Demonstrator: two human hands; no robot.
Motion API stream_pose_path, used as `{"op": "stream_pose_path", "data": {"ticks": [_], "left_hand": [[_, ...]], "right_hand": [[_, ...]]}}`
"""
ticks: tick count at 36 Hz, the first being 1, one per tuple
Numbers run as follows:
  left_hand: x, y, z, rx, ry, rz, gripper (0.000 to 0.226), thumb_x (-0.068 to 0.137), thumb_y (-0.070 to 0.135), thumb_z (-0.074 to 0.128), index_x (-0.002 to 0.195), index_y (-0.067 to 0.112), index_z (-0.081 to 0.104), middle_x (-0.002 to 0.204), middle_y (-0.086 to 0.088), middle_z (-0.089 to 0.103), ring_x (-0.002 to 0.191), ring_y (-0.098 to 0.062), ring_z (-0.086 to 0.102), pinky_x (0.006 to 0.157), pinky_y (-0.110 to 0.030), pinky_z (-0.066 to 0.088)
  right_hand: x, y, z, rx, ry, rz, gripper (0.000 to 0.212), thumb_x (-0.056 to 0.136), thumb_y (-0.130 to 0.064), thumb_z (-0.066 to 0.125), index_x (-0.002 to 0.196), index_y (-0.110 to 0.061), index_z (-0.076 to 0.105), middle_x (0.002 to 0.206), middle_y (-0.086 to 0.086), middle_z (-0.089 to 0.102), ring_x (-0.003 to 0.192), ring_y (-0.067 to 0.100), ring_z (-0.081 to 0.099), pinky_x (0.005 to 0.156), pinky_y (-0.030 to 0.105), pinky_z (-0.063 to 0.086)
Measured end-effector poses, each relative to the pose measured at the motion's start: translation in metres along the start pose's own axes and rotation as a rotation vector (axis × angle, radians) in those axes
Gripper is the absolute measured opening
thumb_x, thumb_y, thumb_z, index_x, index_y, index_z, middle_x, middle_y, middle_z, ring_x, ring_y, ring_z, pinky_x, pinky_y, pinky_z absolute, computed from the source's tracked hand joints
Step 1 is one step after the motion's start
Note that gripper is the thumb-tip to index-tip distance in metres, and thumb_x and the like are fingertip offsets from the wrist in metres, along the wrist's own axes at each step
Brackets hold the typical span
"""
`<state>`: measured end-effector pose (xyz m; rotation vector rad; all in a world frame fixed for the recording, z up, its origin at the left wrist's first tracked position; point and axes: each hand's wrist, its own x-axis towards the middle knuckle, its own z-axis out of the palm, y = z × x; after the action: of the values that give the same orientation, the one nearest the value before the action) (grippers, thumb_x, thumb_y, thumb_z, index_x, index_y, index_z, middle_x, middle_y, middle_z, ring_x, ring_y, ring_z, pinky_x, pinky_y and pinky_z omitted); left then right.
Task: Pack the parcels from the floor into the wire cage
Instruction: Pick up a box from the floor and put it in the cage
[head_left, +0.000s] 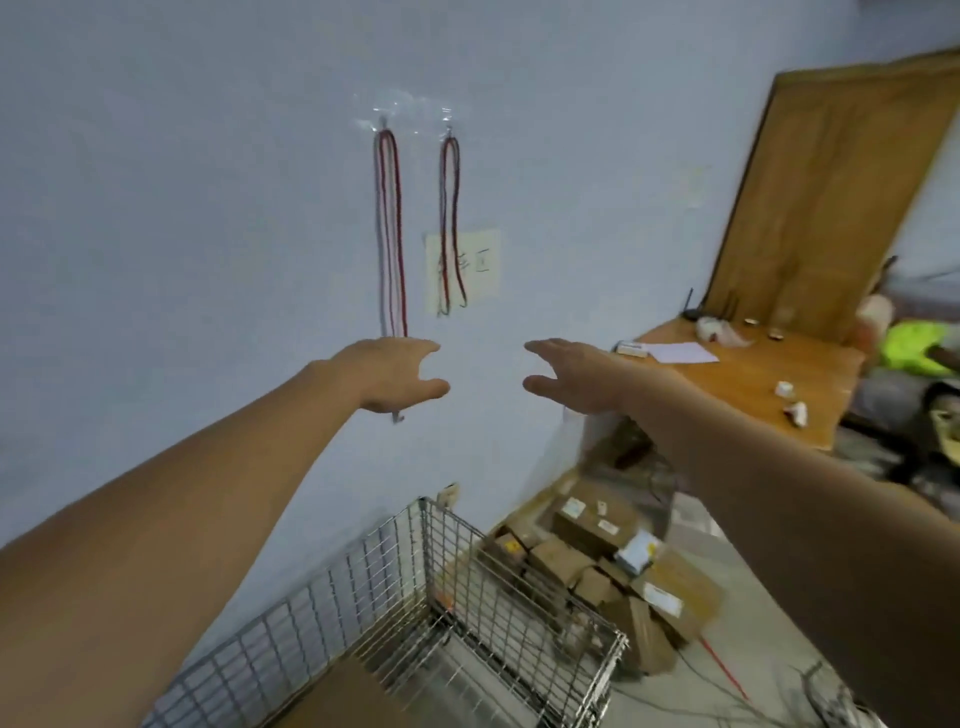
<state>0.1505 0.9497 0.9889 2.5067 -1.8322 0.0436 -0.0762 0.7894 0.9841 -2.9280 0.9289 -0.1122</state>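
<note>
The parcels (597, 561) are brown cardboard boxes, several with white or yellow labels, heaped on the floor (737, 649) against the wall (156, 208), just right of the wire cage (467, 597). Blur keeps the heap from being counted exactly (somewhere near ten). The one cage is silver mesh, open-topped, standing along the wall with a flat brown cardboard piece (343, 696) inside; its near end is cut off by the frame's lower edge. Both arms reach out toward the wall: the left hand (395, 374) and right hand (576, 374) have fingers spread and relaxed, holding nothing. Two bundles of red and grey cords (392, 228) hang from wall hooks.
</note>
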Motion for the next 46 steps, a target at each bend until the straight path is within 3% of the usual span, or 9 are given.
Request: {"op": "stream_pose_path", "data": {"ticks": [6, 8, 12, 18, 21, 26, 34, 46], "left_hand": [[0.030, 0.124, 0.004, -0.020, 0.002, 0.203, 0.078, 0.097, 0.067, 0.045, 0.162, 0.028, 0.025, 0.168, 0.001, 0.027, 0.152, -0.024, 0.030, 0.119, -0.045, 0.029], [0.035, 0.165, 0.005, -0.026, 0.000, 0.268, 0.076, 0.098, 0.065, 0.045, 0.161, 0.027, 0.026, 0.167, 0.001, 0.029, 0.151, -0.024, 0.032, 0.119, -0.045, 0.030], [0.050, 0.239, 0.009, -0.021, -0.002, 0.368, 0.071, 0.096, 0.064, 0.047, 0.156, 0.027, 0.036, 0.160, -0.002, 0.042, 0.142, -0.026, 0.044, 0.112, -0.045, 0.040], [0.070, 0.341, 0.014, -0.044, 0.011, 0.483, 0.069, 0.094, 0.064, 0.049, 0.153, 0.030, 0.039, 0.153, -0.002, 0.050, 0.132, -0.026, 0.052, 0.100, -0.041, 0.047], [0.079, 0.379, 0.022, -0.060, 0.006, 0.507, 0.075, 0.091, 0.069, 0.046, 0.155, 0.031, 0.038, 0.157, -0.001, 0.046, 0.136, -0.026, 0.048, 0.104, -0.044, 0.046], [0.098, 0.424, 0.034, -0.080, -0.032, 0.521, 0.069, 0.094, 0.066, 0.048, 0.151, 0.028, 0.042, 0.154, -0.001, 0.049, 0.135, -0.025, 0.049, 0.104, -0.044, 0.046], [0.164, 0.465, 0.052, -0.051, -0.052, 0.542, 0.069, 0.088, 0.072, 0.044, 0.142, 0.030, 0.049, 0.144, 0.000, 0.057, 0.125, -0.025, 0.054, 0.099, -0.047, 0.050], [0.294, 0.522, 0.064, -0.009, -0.086, 0.623, 0.075, 0.095, 0.069, 0.046, 0.157, 0.029, 0.034, 0.161, -0.002, 0.040, 0.143, -0.025, 0.041, 0.113, -0.047, 0.042]], "right_hand": [[-0.096, 0.091, -0.021, 0.019, 0.028, 0.234, 0.062, 0.104, -0.041, 0.047, 0.157, -0.013, 0.031, 0.161, 0.011, 0.033, 0.147, 0.031, 0.032, 0.120, 0.042, 0.026], [-0.129, 0.118, -0.025, -0.005, 0.017, 0.273, 0.062, 0.106, -0.040, 0.046, 0.158, -0.014, 0.027, 0.164, 0.009, 0.029, 0.149, 0.029, 0.028, 0.120, 0.039, 0.024], [-0.182, 0.175, -0.027, -0.029, -0.025, 0.394, 0.069, 0.104, -0.051, 0.042, 0.161, -0.021, 0.016, 0.167, 0.005, 0.021, 0.152, 0.026, 0.023, 0.122, 0.044, 0.023], [-0.247, 0.251, -0.030, -0.009, -0.057, 0.525, 0.074, 0.102, -0.057, 0.044, 0.162, -0.025, 0.013, 0.168, 0.006, 0.020, 0.151, 0.029, 0.026, 0.119, 0.046, 0.029], [-0.269, 0.283, -0.030, 0.004, -0.056, 0.576, 0.074, 0.102, -0.054, 0.046, 0.161, -0.025, 0.014, 0.168, 0.007, 0.020, 0.152, 0.027, 0.023, 0.120, 0.044, 0.027], [-0.286, 0.324, -0.028, 0.004, -0.045, 0.594, 0.073, 0.101, -0.053, 0.047, 0.161, -0.026, 0.015, 0.165, 0.004, 0.025, 0.148, 0.029, 0.033, 0.116, 0.045, 0.035], [-0.267, 0.386, -0.015, 0.010, -0.040, 0.598, 0.072, 0.101, -0.055, 0.047, 0.161, -0.026, 0.018, 0.164, 0.003, 0.029, 0.145, 0.027, 0.036, 0.114, 0.043, 0.035], [-0.216, 0.480, -0.013, 0.034, -0.022, 0.688, 0.072, 0.102, -0.052, 0.049, 0.161, -0.024, 0.020, 0.166, 0.002, 0.025, 0.145, 0.024, 0.037, 0.114, 0.041, 0.035]]}}
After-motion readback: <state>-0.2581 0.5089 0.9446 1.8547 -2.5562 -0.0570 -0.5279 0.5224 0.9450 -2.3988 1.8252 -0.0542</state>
